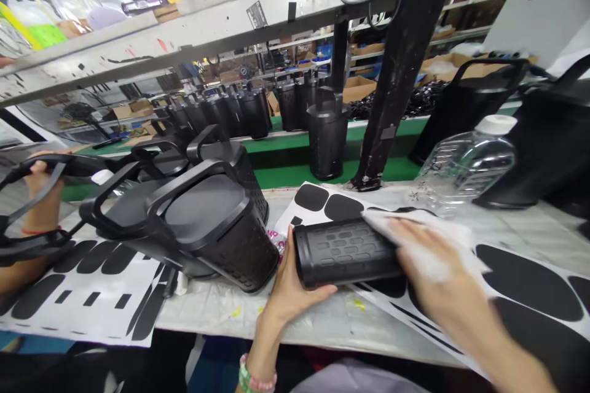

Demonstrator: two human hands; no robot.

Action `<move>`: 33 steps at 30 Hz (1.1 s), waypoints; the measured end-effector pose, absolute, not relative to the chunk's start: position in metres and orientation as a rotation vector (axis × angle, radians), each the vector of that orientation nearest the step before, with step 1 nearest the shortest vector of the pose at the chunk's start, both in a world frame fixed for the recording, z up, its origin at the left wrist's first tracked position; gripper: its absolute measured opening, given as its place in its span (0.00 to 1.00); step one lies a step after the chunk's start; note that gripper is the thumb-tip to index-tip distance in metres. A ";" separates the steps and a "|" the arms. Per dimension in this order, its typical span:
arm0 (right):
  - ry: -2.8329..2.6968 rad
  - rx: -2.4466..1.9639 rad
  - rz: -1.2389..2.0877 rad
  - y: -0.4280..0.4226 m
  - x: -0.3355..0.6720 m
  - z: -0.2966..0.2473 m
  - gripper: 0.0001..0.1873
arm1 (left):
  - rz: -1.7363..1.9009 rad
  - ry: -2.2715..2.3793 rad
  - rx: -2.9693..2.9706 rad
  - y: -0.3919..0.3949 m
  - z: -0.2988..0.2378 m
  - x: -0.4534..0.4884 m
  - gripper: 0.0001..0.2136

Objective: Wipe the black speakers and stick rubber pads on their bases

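Observation:
A black plastic basket (350, 252) with a pattern of raised oblong shapes lies on its side above the bench, in the middle of the head view. Its left end sits in my left hand (292, 282), thumb along the near edge and fingers behind. At the other end my right hand (426, 258), smeared by motion, presses a white cloth (442, 230) against the basket. Under and beside the basket are white sheets with black die-cut pads (528, 279). Close to my left hand several upright black baskets with handles (216, 233) stand together.
A clear plastic bottle (479, 159) stands behind my right hand, near more black baskets (465, 104). A black post (391, 80) rises at the bench's back. At far left, a co-worker's hand (41, 184) holds a black handled piece. Another pad sheet (96, 301) lies there.

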State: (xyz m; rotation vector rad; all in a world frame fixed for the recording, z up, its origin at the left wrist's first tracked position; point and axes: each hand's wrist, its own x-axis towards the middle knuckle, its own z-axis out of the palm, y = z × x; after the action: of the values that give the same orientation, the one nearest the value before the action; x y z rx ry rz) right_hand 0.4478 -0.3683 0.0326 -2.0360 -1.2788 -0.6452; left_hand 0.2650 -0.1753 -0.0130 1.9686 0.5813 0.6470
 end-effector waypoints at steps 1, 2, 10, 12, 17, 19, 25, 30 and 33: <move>-1.466 -1.944 -0.711 -0.352 0.429 0.034 0.24 | 0.664 0.571 1.998 -0.175 -0.015 0.264 0.60; -1.608 -1.864 -0.740 -0.334 0.411 0.037 0.24 | 0.685 0.560 2.039 -0.175 -0.017 0.264 0.57; -1.736 -1.958 -0.686 -0.263 0.361 0.055 0.26 | 0.783 0.554 2.188 -0.170 -0.023 0.264 0.35; -1.772 -1.911 -0.733 -0.280 0.356 0.052 0.27 | 0.765 0.561 2.185 -0.169 -0.023 0.263 0.30; -1.840 -1.903 -0.714 -0.293 0.354 0.051 0.27 | 0.739 0.566 2.193 -0.170 -0.023 0.261 0.29; -1.809 -1.973 -0.688 -0.275 0.362 0.056 0.26 | 0.746 0.564 2.207 -0.172 -0.022 0.261 0.36; -1.780 -1.908 -0.783 -0.273 0.354 0.053 0.26 | 0.726 0.590 2.221 -0.174 -0.018 0.261 0.30; -1.840 -1.848 -0.702 -0.324 0.377 0.041 0.30 | 0.706 0.601 2.174 -0.175 -0.016 0.261 0.53; -1.596 -2.053 -0.753 -0.335 0.427 0.045 0.29 | 0.689 0.608 2.112 -0.176 -0.015 0.261 0.59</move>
State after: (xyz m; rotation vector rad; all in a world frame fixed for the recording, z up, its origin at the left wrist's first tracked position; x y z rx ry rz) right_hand 0.4268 -0.3353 0.0450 -2.0526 -1.5964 -0.7533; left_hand 0.2608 -0.1763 -0.0146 2.1122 0.6081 0.6889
